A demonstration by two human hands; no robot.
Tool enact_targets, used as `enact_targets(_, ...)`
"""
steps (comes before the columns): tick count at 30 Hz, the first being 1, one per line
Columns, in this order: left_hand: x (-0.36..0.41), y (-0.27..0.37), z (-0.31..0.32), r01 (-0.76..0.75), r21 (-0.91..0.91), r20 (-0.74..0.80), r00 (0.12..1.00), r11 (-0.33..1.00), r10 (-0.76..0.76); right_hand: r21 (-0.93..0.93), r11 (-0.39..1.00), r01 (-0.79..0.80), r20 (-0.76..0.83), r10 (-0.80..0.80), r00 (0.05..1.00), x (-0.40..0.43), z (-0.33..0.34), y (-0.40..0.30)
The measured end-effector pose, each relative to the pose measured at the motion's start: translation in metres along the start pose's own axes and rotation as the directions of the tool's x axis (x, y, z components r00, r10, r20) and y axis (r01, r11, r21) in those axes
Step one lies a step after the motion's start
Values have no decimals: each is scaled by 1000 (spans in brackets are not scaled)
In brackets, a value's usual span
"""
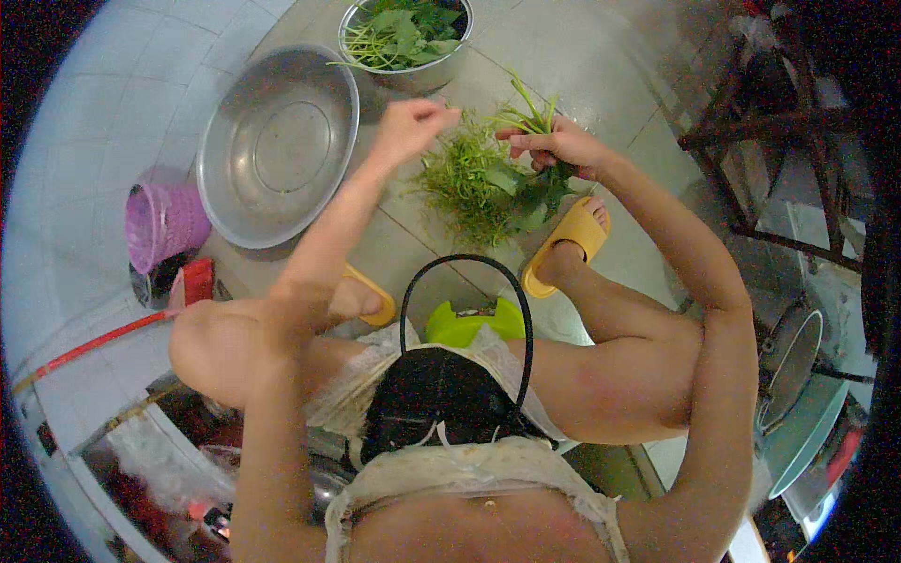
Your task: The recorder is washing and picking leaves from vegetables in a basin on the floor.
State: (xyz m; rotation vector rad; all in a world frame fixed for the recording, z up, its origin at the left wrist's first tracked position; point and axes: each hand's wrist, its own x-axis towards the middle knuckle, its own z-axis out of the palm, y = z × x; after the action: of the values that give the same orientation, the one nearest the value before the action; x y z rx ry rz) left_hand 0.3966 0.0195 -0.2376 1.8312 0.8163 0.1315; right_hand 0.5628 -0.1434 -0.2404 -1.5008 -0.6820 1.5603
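My right hand (556,144) grips a bunch of leafy green stems (529,116), their cut ends pointing up and the leaves hanging below. Across from it, my left hand (415,127) is raised above the floor with its fingers curled, blurred by motion; whether a small piece is pinched in it cannot be told. Between and below both hands a loose pile of green stems and trimmings (468,179) lies on the tiled floor. A metal pot (422,79) holding leafy greens (408,35) stands beyond my hands. To the left is a wide metal basin (292,144) with only small specks inside.
A purple plastic basket (165,222) and a red-handled tool (105,343) are at the left. Under me is a bright green plastic stool (479,325). My feet wear yellow slippers (574,236). A dark wooden frame (767,130) stands at the right, above a teal basin (809,436).
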Motion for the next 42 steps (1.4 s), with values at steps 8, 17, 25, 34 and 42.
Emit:
enact_targets(8, -21, 10, 42, 261, -395, 102, 965, 881, -240, -43, 989, 138, 29, -137, 990, 1, 4, -13)
enact_targets(17, -8, 4, 41, -158, 6, -146, 977, 987, 157, -53, 996, 70, 36, -68, 997, -9, 5, -17)
enact_targets(25, 5, -5, 47, -164, 79, 40, 986, 983, 161, -205, 979, -2, 50, 12, 999, -23, -23, -13)
enact_targets(34, 21, -62, 50, -3, 510, 150, 985, 860, -85, -273, 960, -66, -68, 49, 996, -40, -59, -16)
enact_targets(42, -16, 8, 72, -9, 33, 93, 996, 999, 6, -179, 978, 107, -20, -112, 993, -36, -47, -9)
